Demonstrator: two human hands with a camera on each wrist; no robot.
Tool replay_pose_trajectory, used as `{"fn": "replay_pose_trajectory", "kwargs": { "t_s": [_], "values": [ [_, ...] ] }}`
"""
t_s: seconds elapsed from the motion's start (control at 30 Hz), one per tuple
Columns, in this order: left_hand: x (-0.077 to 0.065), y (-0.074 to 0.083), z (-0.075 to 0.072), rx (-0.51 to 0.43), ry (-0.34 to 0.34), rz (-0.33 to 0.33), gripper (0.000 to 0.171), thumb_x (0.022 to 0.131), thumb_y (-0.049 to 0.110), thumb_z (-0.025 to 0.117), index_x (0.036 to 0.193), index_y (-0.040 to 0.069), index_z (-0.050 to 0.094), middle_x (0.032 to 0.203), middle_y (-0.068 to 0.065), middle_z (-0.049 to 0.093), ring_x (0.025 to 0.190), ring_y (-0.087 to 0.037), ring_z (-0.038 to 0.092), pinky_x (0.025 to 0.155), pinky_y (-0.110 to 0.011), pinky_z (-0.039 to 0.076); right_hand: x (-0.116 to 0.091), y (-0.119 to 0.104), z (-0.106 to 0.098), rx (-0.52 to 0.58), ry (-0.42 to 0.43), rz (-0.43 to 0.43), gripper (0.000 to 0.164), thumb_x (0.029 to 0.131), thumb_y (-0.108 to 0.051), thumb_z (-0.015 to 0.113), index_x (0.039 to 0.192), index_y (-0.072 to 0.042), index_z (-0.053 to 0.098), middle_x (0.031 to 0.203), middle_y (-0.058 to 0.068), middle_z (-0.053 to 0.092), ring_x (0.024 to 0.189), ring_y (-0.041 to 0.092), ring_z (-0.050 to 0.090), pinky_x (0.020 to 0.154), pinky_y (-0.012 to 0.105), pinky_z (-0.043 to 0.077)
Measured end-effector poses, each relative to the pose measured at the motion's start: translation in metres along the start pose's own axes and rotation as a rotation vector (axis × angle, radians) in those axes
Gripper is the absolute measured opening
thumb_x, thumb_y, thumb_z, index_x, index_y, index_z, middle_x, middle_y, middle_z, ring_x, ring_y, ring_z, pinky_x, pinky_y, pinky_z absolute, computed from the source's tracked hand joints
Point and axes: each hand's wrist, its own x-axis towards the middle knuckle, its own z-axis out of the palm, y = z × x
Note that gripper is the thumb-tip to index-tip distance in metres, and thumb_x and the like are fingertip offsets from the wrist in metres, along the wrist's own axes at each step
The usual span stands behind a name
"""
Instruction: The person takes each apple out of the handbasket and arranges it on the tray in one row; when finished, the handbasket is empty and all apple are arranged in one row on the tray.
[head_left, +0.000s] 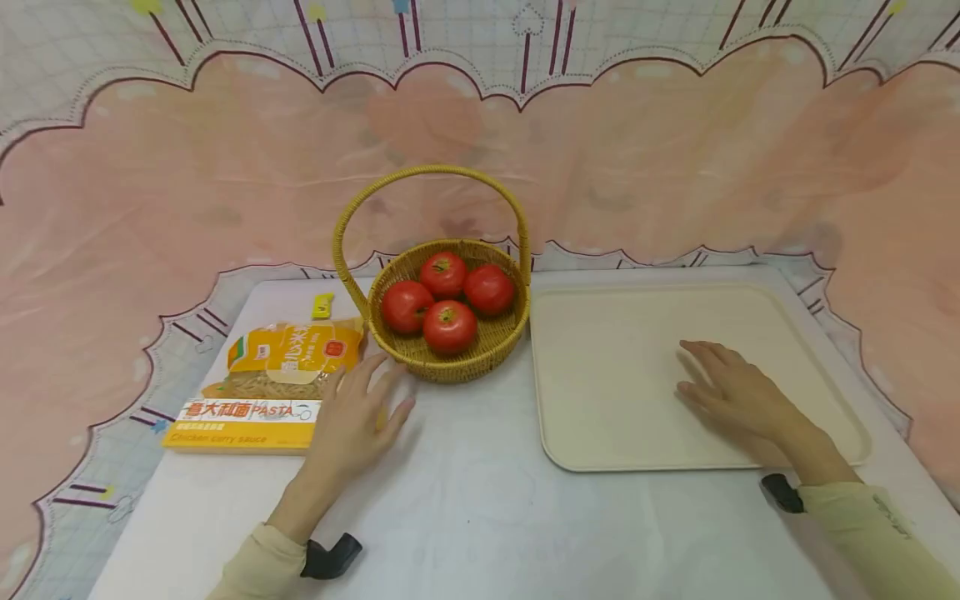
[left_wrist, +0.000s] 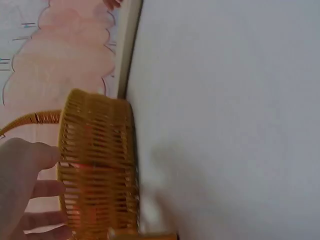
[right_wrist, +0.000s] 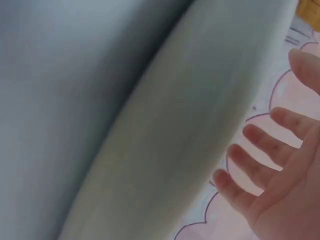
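My left hand (head_left: 351,425) hovers in front of the wicker basket (head_left: 480,367), fingers spread and pointing at its near left side. In the left wrist view the fingertips come right up to the basket's woven wall (left_wrist: 97,150), and nothing is held. Several red tomatoes (head_left: 450,327) lie in the basket, under its tall arched handle (head_left: 431,170). Over the right part of the beige tray (head_left: 600,375) is my right hand (head_left: 738,392), its fingers loosely extended and holding nothing. The right wrist view shows that hand's fingers (right_wrist: 260,140) apart beyond the tray's edge.
Left of the basket, a yellow and clear pasta bag (head_left: 288,358) lies behind a flat yellow-and-white pasta box (head_left: 240,425), partly covered by my left hand. A small yellow packet (head_left: 322,306) sits behind them. Patterned cloth (head_left: 637,167) hangs beyond the white table (head_left: 480,533).
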Motion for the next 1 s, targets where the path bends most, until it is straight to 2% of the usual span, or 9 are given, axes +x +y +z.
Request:
{"fn": "replay_pose_trajectory", "kwargs": {
  "t_s": [0.13,0.3,0.53,0.73,0.9,1.0],
  "values": [
    [0.002,0.021,0.003,-0.091,0.017,0.027,0.041,0.083,0.033,0.068,0.120,0.015,0.061,0.122,-0.007,0.058,0.113,-0.027,0.053,0.094,-0.048,0.039,0.008,-0.005,0.005,0.038,-0.006,-0.024,0.062,0.095,-0.042,0.050,0.146,-0.012,0.030,0.142,0.022,0.038,0.126,0.045,0.039,0.089,0.067,0.037],
    [0.004,0.040,0.012,-0.177,0.002,0.090,0.038,0.084,0.030,0.067,0.119,0.016,0.061,0.120,-0.002,0.059,0.112,-0.022,0.055,0.089,-0.042,0.043,0.017,-0.012,0.008,0.070,0.015,-0.064,0.057,0.095,-0.040,0.051,0.143,-0.014,0.035,0.140,0.016,0.043,0.122,0.039,0.046,0.090,0.063,0.040],
    [0.004,0.060,0.035,-0.245,-0.042,0.179,0.034,0.084,0.029,0.067,0.117,0.017,0.062,0.120,-0.001,0.060,0.113,-0.019,0.056,0.093,-0.041,0.045,0.024,-0.021,0.009,0.109,-0.027,-0.138,0.048,0.095,-0.038,0.052,0.138,-0.019,0.042,0.135,0.005,0.048,0.106,0.025,0.058,0.089,0.053,0.045],
    [0.007,0.079,0.052,-0.304,-0.059,0.240,0.033,0.084,0.028,0.068,0.115,0.019,0.063,0.124,-0.002,0.060,0.117,-0.019,0.055,0.096,-0.041,0.044,0.026,-0.028,0.004,0.114,-0.041,-0.189,0.044,0.096,-0.036,0.051,0.136,-0.020,0.044,0.137,0.004,0.048,0.111,0.025,0.057,0.090,0.049,0.046],
    [0.011,0.096,0.061,-0.344,-0.126,0.273,0.033,0.085,0.030,0.067,0.116,0.019,0.063,0.127,-0.002,0.059,0.122,-0.017,0.052,0.097,-0.040,0.043,0.033,-0.037,-0.001,0.093,-0.041,-0.247,0.042,0.096,-0.033,0.052,0.134,-0.017,0.047,0.135,0.004,0.049,0.119,0.027,0.053,0.095,0.049,0.044],
    [0.013,0.107,0.067,-0.367,-0.139,0.297,0.031,0.086,0.030,0.066,0.115,0.020,0.062,0.127,0.000,0.058,0.122,-0.015,0.052,0.096,-0.039,0.044,0.040,-0.042,-0.002,0.080,-0.029,-0.283,0.039,0.095,-0.030,0.054,0.131,-0.016,0.050,0.132,0.001,0.051,0.122,0.024,0.051,0.096,0.046,0.044]
  ]
}}
